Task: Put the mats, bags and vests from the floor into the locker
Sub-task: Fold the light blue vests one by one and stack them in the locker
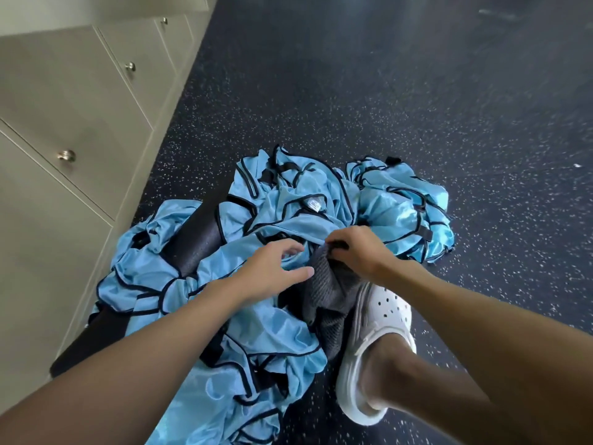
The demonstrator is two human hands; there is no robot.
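A heap of light-blue vests [282, 203] with black trim lies on the dark speckled floor. A rolled black mat [192, 242] pokes out from under the heap at the left, running toward the lockers. A grey mesh bag [327, 290] sits in the middle of the pile. My right hand [356, 248] pinches the bag's top edge and holds it up. My left hand [276, 271] hovers over the blue fabric beside the bag, fingers spread and holding nothing.
Beige lockers [73, 101] with round metal knobs line the left side, all doors shut. My foot in a white clog [382, 342] stands right of the pile, touching the bag. Bare floor [417, 91] stretches ahead and to the right.
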